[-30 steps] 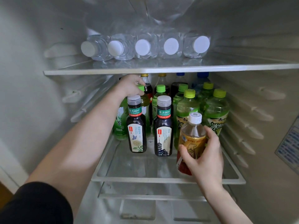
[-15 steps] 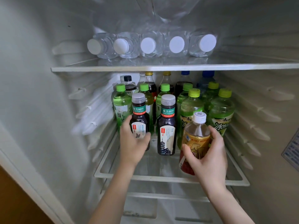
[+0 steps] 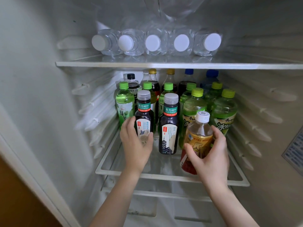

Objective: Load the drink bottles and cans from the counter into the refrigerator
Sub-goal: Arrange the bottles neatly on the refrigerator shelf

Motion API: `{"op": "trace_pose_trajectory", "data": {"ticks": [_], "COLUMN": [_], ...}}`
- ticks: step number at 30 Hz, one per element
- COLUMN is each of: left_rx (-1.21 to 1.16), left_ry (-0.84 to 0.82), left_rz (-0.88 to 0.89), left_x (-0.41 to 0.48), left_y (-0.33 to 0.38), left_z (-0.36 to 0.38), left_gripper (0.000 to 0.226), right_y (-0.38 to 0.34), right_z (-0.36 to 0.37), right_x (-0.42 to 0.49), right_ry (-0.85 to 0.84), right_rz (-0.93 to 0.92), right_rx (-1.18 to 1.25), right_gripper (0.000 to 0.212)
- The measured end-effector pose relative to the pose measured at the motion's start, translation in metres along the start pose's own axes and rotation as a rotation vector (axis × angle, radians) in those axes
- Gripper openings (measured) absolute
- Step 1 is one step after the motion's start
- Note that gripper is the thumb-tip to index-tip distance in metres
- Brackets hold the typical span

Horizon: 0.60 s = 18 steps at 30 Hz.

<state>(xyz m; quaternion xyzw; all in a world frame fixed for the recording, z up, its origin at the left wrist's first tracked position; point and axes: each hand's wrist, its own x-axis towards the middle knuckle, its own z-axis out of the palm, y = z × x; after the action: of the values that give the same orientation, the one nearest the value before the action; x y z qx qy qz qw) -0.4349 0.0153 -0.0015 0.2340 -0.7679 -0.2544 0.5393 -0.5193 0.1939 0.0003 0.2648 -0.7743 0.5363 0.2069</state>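
Head view: the left hand (image 3: 136,145) has come forward from the back row and is now curling around the dark tea bottle (image 3: 144,112). The right hand (image 3: 211,154) is still gripping the amber bottle (image 3: 199,133) at the shelf's (image 3: 164,176) front right, so placement looks nearly finished.

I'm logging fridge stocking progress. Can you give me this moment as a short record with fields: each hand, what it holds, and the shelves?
left hand: grips the left dark tea bottle, upright on the middle shelf
right hand: holds the amber bottle, white cap, at that shelf's front right
free front bottle: second dark tea bottle, upright between the two held ones
behind: green-capped bottles, then dark and blue-capped ones at the back
top shelf: five water bottles lying down, white caps facing out
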Motion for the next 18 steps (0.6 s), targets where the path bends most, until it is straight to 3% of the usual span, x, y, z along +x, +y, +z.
{"op": "trace_pose_trajectory", "data": {"ticks": [2, 3, 7, 18], "left_rx": [-0.005, -0.045, -0.159, -0.067], "left_ry": [0.012, -0.064, -0.380, -0.322], "left_rz": [0.106, 0.091, -0.133, -0.160], "left_x": [-0.010, -0.015, -0.028, -0.030], "left_y": [0.005, 0.008, 0.016, 0.017], "left_z": [0.004, 0.007, 0.027, 0.047], "left_gripper": [0.050, 0.051, 0.078, 0.064], "right_y": [0.001, 0.002, 0.003, 0.005], "right_z": [-0.001, -0.001, -0.004, -0.005], "right_x": [0.001, 0.001, 0.002, 0.002], "right_ry": [-0.008, -0.014, -0.037, -0.052], "right_rz": [-0.006, -0.006, 0.000, 0.006], "right_rx": [0.008, 0.015, 0.055, 0.077], "right_gripper": [0.084, 0.084, 0.084, 0.084]}}
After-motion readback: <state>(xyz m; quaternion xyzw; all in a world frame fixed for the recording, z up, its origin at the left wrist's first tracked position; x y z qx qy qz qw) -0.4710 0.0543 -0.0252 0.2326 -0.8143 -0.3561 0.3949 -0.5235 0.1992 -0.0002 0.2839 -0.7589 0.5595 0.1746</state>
